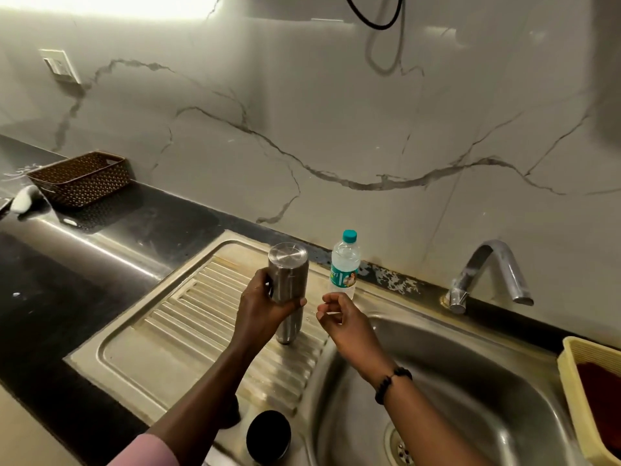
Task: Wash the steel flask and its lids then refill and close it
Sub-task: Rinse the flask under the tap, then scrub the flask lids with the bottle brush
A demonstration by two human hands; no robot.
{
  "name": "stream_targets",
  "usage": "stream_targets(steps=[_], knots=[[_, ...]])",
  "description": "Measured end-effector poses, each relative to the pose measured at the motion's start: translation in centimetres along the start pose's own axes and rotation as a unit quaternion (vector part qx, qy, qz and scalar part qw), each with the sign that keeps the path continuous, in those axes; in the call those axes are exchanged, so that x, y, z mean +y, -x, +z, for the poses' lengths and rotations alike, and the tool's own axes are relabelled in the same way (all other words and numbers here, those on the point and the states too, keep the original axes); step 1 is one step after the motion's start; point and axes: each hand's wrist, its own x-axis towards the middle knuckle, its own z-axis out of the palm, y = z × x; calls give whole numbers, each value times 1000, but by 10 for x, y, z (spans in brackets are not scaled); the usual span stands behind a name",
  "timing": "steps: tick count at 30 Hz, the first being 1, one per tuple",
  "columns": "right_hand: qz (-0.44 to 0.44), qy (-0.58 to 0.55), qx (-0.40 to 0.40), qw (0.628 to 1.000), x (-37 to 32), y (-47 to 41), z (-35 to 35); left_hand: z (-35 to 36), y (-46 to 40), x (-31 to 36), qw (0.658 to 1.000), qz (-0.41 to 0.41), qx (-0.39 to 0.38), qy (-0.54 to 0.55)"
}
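Note:
The steel flask (288,274) stands upside down on the ribbed drainboard (188,317), its flat base facing up. My left hand (260,307) grips it around the middle. My right hand (339,317) hovers just to the flask's right with loosely curled fingers and holds nothing. A black round lid (268,436) lies on the sink's front rim near my left forearm. Something dark beside that lid is mostly hidden by my left arm. A plastic water bottle (344,265) with a teal cap stands behind the flask by the wall.
The sink basin (453,381) with its drain lies to the right, and a chrome tap (487,274) stands behind it. A yellow basket (584,391) sits at the right edge. A brown basket (79,178) rests on the dark counter far left.

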Motion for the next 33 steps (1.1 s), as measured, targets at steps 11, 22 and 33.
stream_targets(steps=[11,22,33], knots=[[26,-11,-29,999,16,3,6,-3,6,-16,999,-11,-38,27],[-25,19,-185,982,20,59,13,-24,63,-3,999,34,32,19],[-164,156,-228,947,60,107,56,-48,184,-20,999,-3,-38,-22]])
